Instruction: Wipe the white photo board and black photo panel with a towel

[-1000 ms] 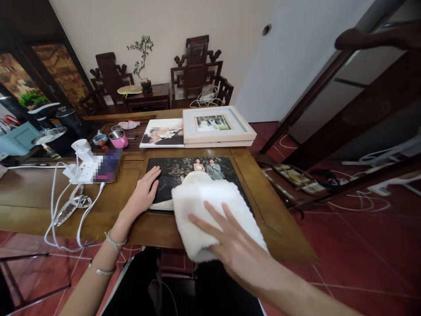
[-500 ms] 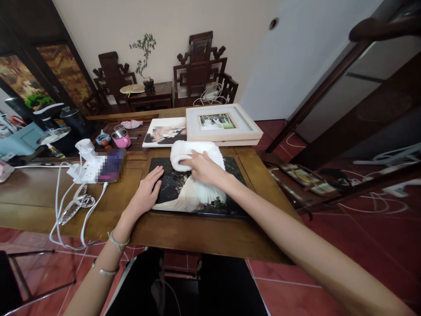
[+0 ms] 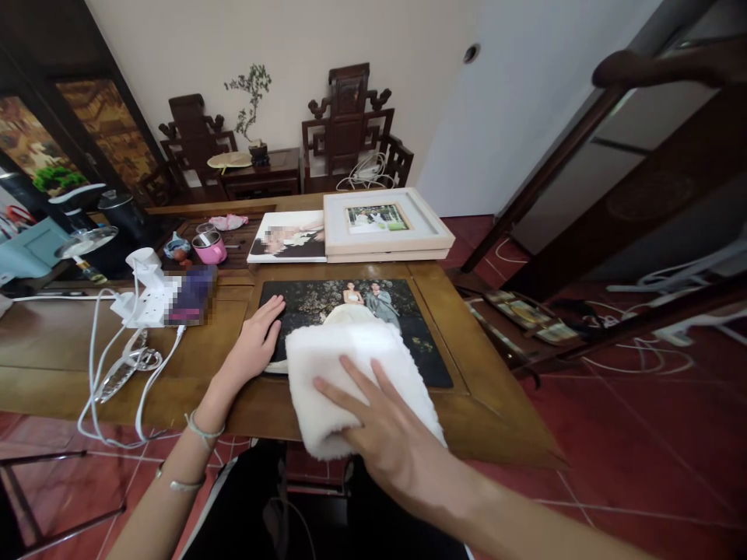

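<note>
Photo panel (image 3: 417, 327) flat on the table (image 3: 490, 424), near edge toward the wearer, below the other pictures. White cloth (image 3: 355, 350) over its near middle, hanging past the near edge. Reads as mid-wipe. Far strip and right side of panel bare; near middle covered. No streaks or dust I can make out, so can't tell which parts are done; the patch under the cloth can't be judged, and no sign of a finish.

Panel: dark, thin, landscape; couple in white dress and grey suit in front of dark foliage, pale dress spread running down under the cloth. Looks undamaged where visible. Cloth: thick, fluffy, folded, clean-looking.

Hands apart. Left hand (image 3: 254, 342) flat on panel's left edge, not gripping, likely steadying it. Right hand (image 3: 388, 435) on top of cloth, fingers spread; thumb hidden, can't tell if it pinches the fold.

Beyond the panel: white-edged photo (image 3: 289, 237) touching the pale frame (image 3: 379, 218), which is stacked on another. Left: power strip (image 3: 150, 302) with white cables, clear hair clip (image 3: 122, 369); farther back, pink cup (image 3: 210, 249). Behind the table: dark chairs (image 3: 348, 117), bonsai (image 3: 250, 93).
</note>
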The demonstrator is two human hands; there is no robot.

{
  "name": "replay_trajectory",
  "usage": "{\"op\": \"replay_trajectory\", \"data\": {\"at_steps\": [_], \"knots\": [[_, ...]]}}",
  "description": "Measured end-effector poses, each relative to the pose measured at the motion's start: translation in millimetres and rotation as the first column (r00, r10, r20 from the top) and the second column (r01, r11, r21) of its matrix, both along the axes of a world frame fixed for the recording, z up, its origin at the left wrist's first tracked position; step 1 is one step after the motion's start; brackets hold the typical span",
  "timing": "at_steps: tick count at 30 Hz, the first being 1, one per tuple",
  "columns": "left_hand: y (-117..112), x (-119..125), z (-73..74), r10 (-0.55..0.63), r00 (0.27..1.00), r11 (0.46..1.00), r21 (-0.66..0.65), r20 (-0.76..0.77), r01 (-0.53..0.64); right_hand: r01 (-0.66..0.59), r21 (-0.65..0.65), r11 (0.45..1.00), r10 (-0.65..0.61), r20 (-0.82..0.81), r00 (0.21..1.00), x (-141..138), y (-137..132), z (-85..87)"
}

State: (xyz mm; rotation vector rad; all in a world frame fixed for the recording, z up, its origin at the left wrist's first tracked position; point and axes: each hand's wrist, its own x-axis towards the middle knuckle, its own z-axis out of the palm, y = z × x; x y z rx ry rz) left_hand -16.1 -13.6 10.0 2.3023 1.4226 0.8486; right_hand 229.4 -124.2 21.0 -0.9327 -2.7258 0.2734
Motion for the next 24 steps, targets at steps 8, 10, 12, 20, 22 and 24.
{"op": "replay_trajectory", "data": {"at_steps": [8,10,12,20,22,24], "knots": [[1,0,0.1,-0.002,1.000,1.000,0.001,-0.008,0.002,0.210,-0.001,0.978,-0.207,0.154,0.966,-39,121,28.7],[0,1,0.3,0.004,1.000,1.000,-0.001,-0.005,-0.004,0.237,0.017,0.971,-0.237,0.134,0.962,-45,143,31.4],[0,1,0.0,0.010,1.000,1.000,-0.005,-0.004,-0.010,0.252,0.035,0.967,-0.254,0.121,0.960,-46,152,31.6],[1,0,-1.3,0.014,1.000,1.000,0.001,-0.016,-0.014,0.168,-0.008,0.986,-0.164,0.175,0.971,-31,54,22.6],[1,0,-1.1,0.013,1.000,1.000,0.001,-0.025,-0.013,0.122,-0.066,0.990,-0.109,0.165,0.980,-24,24,19.6],[1,0,-1.1,0.012,1.000,1.000,0.002,-0.029,-0.012,0.056,-0.093,0.994,-0.045,0.119,0.992,-15,6,16.1]]}}
